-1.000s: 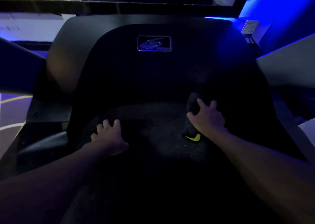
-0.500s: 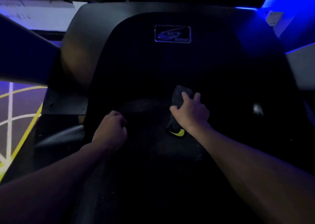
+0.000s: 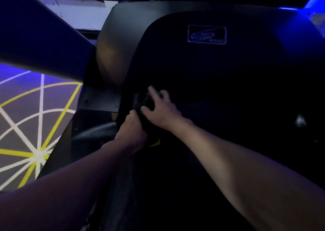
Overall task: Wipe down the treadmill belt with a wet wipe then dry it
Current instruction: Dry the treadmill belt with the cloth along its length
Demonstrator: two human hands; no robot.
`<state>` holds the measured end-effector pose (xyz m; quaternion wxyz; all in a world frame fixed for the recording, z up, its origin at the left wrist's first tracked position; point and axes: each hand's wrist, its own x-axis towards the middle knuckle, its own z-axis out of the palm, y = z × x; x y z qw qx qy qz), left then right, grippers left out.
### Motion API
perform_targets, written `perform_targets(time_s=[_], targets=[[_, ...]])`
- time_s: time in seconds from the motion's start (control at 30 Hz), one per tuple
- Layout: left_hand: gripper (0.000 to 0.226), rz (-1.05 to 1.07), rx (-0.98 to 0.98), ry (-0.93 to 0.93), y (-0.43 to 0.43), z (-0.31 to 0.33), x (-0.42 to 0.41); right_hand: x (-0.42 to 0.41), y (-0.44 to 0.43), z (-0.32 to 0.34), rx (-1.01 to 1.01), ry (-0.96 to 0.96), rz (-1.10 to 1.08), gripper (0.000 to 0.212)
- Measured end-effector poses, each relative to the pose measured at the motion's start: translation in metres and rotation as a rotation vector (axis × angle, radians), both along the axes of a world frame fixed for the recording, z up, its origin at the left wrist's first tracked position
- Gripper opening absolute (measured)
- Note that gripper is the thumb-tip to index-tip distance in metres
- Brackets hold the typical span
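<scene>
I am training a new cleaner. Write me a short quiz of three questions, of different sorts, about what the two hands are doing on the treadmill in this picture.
1. True or false: the right hand rests with spread fingers on a dark cloth.
2. The left hand is: A) beside the right hand, near the cloth; B) on the logo badge; C) out of view.
3. Fill in: the hands work near the ___ edge of the treadmill belt.

Key: 1 true; 2 A; 3 left.

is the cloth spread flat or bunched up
Bunched up. The dark cloth shows as a crumpled lump under the right hand, with the left hand gripping its near end; it's too dark to see folds clearly.
</scene>
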<state>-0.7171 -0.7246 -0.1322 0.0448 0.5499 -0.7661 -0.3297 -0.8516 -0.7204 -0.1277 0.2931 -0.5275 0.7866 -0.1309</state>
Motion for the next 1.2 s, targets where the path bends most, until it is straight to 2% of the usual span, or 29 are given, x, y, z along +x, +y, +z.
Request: perform_targets(time_s=[0.07, 0.13, 0.2, 0.27, 0.37, 0.43, 0.5, 0.57, 0.67, 0.73, 0.8, 0.9, 1.1, 1.2], targets=[[0.044, 0.023, 0.034, -0.017, 0.000, -0.001, -0.002, -0.011, 0.004, 0.003, 0.009, 0.078, -0.197, 0.093], [0.062, 0.007, 0.067, -0.039, -0.001, -0.005, 0.000, -0.011, 0.005, 0.007, 0.102, -0.023, -0.320, 0.108], [0.068, 0.012, 0.133, 0.043, -0.001, -0.006, 0.003, 0.002, 0.005, 0.010, 0.164, -0.108, -0.323, 0.115], [0.066, -0.019, 0.177, 0.103, 0.002, -0.005, 0.010, 0.014, 0.005, 0.009, 0.139, -0.157, -0.322, 0.115], [0.070, -0.146, 0.139, 0.021, 0.004, -0.003, 0.014, 0.019, -0.002, 0.008, 0.101, -0.204, -0.370, 0.107], [0.064, -0.207, 0.169, 0.086, 0.004, 0.004, 0.015, 0.020, -0.010, 0.007, 0.087, -0.229, -0.434, 0.091], [0.051, -0.144, 0.236, 0.259, 0.003, 0.007, 0.018, 0.023, -0.012, 0.005, 0.032, -0.199, -0.477, 0.072], [0.039, 0.039, 0.246, 0.339, 0.006, 0.004, 0.020, 0.027, -0.008, 0.001, -0.063, -0.088, -0.419, 0.057], [0.027, 0.143, 0.087, 0.180, 0.013, 0.001, 0.017, 0.028, 0.004, -0.011, -0.168, 0.176, -0.155, 0.045], [0.027, 0.082, 0.050, 0.092, 0.015, 0.003, 0.013, 0.028, 0.006, -0.018, -0.117, 0.308, -0.004, 0.050], [0.026, 0.013, 0.003, 0.013, 0.017, 0.007, 0.008, 0.027, 0.005, -0.020, -0.067, 0.352, 0.073, 0.052], [0.031, -0.099, -0.075, -0.119, 0.021, 0.009, -0.008, 0.017, 0.003, -0.020, -0.104, 0.398, 0.109, 0.040], [0.039, -0.119, -0.003, -0.311, 0.022, 0.012, -0.033, -0.005, 0.009, -0.013, -0.056, 0.484, 0.099, 0.030], [0.062, -0.152, 0.032, -0.472, 0.027, 0.018, -0.047, -0.031, 0.016, -0.010, 0.003, 0.470, 0.050, 0.033]])
